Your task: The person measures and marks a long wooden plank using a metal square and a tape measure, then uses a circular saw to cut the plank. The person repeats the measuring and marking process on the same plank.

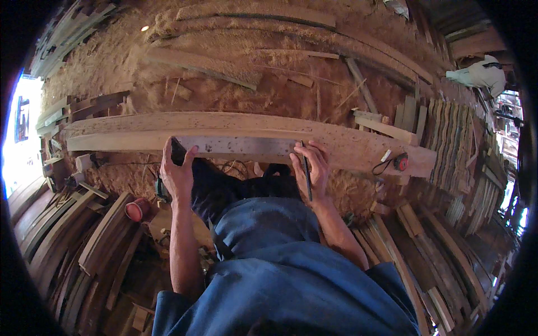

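A long, pale wooden beam (252, 121) lies crosswise in front of me. Along its near edge runs a flat grey metal strip (241, 146), spotted with dark marks like a worn straightedge. My left hand (178, 171) grips the strip's left end, where a dark piece (177, 151) shows between thumb and fingers. At the other end, the fingertips of my right hand (315, 168) touch the strip. A dark, slim pencil (307, 178) is held in that same hand, slanting down past the palm.
On the beam's right end rests a red and black tape measure (400, 162). Stacked boards (106, 235) stand at lower left, with more planks (426, 246) at lower right. A red round container (138, 210) sits by the left stack. Sawdust and offcuts (207, 67) cover the ground beyond.
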Demonstrator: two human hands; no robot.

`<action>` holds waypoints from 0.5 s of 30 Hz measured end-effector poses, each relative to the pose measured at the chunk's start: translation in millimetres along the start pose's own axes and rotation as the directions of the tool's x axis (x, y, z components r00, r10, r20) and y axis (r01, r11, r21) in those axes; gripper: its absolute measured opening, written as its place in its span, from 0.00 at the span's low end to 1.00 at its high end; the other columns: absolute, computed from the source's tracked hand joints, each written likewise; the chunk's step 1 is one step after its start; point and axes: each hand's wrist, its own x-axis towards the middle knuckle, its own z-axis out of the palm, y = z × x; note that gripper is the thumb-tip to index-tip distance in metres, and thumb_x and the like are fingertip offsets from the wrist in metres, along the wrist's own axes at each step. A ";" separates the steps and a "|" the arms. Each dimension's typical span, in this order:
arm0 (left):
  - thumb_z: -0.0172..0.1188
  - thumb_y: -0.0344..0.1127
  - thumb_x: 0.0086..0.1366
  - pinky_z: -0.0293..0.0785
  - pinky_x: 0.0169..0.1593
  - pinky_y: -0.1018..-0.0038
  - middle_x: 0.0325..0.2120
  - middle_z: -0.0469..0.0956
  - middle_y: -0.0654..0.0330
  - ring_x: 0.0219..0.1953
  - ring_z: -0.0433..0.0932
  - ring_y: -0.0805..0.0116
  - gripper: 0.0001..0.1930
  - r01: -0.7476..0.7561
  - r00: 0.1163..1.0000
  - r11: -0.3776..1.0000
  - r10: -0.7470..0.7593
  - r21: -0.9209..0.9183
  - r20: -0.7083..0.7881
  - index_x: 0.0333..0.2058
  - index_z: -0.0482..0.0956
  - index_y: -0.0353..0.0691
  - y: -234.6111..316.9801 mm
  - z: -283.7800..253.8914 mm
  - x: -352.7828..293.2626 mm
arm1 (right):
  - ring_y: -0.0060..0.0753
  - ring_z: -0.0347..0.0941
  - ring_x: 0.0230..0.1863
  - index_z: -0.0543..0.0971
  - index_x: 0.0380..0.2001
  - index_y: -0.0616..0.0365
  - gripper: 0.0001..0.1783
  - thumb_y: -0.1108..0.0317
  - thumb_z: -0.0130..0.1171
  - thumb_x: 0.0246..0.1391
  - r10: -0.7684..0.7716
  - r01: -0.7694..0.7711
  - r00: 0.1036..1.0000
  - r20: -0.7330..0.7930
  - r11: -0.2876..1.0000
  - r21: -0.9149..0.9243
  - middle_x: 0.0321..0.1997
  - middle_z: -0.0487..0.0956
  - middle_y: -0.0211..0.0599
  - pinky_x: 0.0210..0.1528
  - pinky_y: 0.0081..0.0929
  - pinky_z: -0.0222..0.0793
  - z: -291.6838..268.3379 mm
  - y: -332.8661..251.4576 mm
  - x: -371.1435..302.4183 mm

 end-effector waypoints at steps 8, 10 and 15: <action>0.75 0.54 0.59 0.72 0.60 0.57 0.50 0.82 0.41 0.55 0.81 0.47 0.39 0.011 1.000 0.997 -0.011 -0.078 0.005 0.63 0.74 0.39 2.1 2.1 -0.7 | 0.43 0.77 0.57 0.85 0.41 0.52 0.16 0.78 0.74 0.48 -0.019 0.019 0.998 -0.067 1.000 0.001 0.47 0.87 0.35 0.62 0.40 0.69 14.7 16.6 -13.9; 0.75 0.53 0.59 0.72 0.61 0.58 0.50 0.83 0.42 0.55 0.81 0.48 0.38 0.042 0.999 0.997 -0.041 -0.058 0.019 0.63 0.74 0.39 3.1 2.6 -0.6 | 0.43 0.77 0.58 0.84 0.42 0.52 0.17 0.78 0.75 0.48 -0.028 0.029 0.997 -0.070 1.000 0.008 0.48 0.87 0.35 0.62 0.40 0.69 16.0 18.8 -16.0; 0.75 0.52 0.60 0.72 0.62 0.58 0.52 0.82 0.42 0.56 0.80 0.49 0.38 0.014 1.000 0.998 -0.013 -0.062 0.021 0.63 0.74 0.39 3.7 2.9 0.5 | 0.43 0.75 0.61 0.82 0.42 0.52 0.16 0.78 0.73 0.50 -0.039 0.037 0.996 -0.077 0.999 -0.030 0.47 0.87 0.36 0.64 0.40 0.68 18.1 19.9 -17.9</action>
